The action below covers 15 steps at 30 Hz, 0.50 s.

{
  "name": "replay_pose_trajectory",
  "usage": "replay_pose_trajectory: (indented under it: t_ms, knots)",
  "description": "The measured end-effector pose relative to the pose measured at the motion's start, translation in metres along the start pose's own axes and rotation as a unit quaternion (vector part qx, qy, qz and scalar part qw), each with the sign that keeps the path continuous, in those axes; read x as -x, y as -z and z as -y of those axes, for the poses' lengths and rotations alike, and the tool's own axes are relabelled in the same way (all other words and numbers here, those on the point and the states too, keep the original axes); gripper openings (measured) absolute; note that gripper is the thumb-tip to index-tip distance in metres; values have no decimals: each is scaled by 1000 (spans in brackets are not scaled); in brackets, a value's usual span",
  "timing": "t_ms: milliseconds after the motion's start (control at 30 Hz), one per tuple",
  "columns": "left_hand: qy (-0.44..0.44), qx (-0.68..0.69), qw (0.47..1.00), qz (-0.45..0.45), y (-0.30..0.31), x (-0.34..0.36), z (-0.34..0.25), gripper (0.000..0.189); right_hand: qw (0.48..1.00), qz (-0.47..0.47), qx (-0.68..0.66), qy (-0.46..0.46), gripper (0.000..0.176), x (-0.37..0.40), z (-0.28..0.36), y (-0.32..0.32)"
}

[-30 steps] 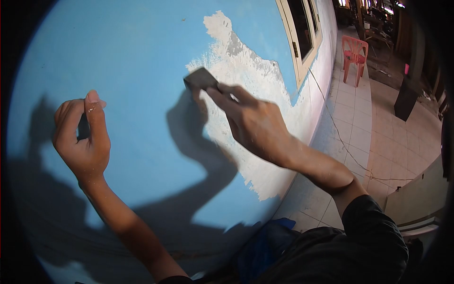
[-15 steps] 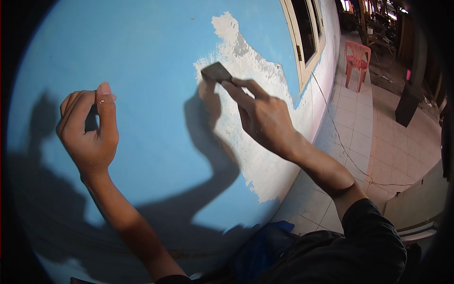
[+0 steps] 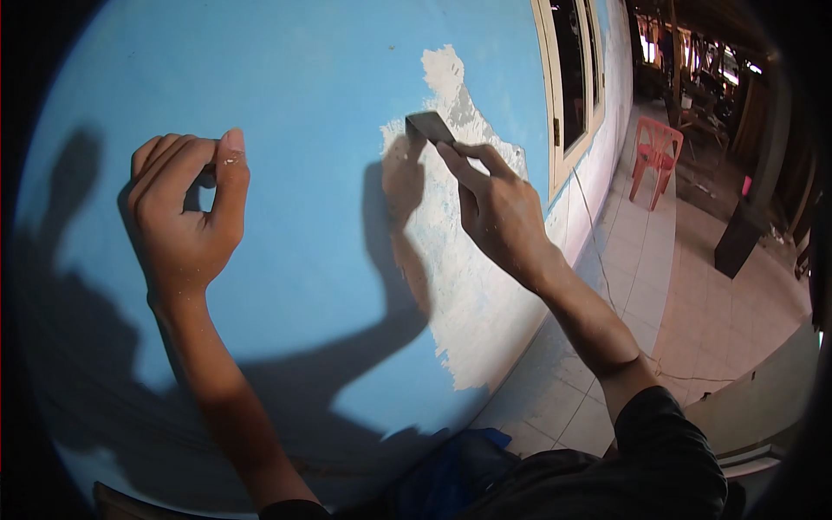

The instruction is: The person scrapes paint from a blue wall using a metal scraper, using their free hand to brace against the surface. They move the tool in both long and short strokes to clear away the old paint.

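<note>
My right hand (image 3: 503, 212) grips a dark flat scraper (image 3: 430, 126), thumb and fingers pinching its near end. The blade overlaps the upper left edge of a bare whitish patch (image 3: 468, 295) on the blue wall (image 3: 299, 191). That patch has ragged borders, with grey showing near its top. Farther left, my left hand (image 3: 186, 199) is curled close in front of the blue paint, thumb against the bent forefinger. Blue wall shows through the gap in that curl, and nothing sticks out of it. Pale specks dot the thumb. Shadows of my arms fall across the wall.
A window frame (image 3: 562, 156) borders the patch's right side. Along the wall runs a tiled floor (image 3: 637, 234) with a thin cable (image 3: 604, 260) on it. A red plastic chair (image 3: 656, 156) stands farther back, near a dark post (image 3: 741, 238). Blue cloth (image 3: 459, 459) lies low by my body.
The view has shifted, so wall and window sit lower and farther right. The scraper remains at the patch's upper left edge in my right hand. My left hand stays curled.
</note>
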<state>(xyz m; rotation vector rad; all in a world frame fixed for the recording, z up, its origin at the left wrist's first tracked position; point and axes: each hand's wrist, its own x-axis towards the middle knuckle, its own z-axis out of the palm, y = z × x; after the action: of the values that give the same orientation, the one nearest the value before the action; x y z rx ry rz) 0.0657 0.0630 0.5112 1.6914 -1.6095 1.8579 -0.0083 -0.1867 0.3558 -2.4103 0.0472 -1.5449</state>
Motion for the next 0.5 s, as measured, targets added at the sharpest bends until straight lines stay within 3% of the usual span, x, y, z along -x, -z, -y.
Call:
replay_pose_trajectory:
  t_ms: [100, 367, 500]
  knots:
    - [3, 0, 1000, 3, 1, 0, 0, 26, 1000, 1, 1, 17, 40, 23, 2, -9]
    - [7, 5, 1000, -1, -1, 1, 0, 24, 999, -17, 4, 30, 41, -2, -13, -6]
    - [-7, 7, 1000, 5, -1, 1, 2, 23, 1000, 18, -7, 9, 39, 25, -9, -12]
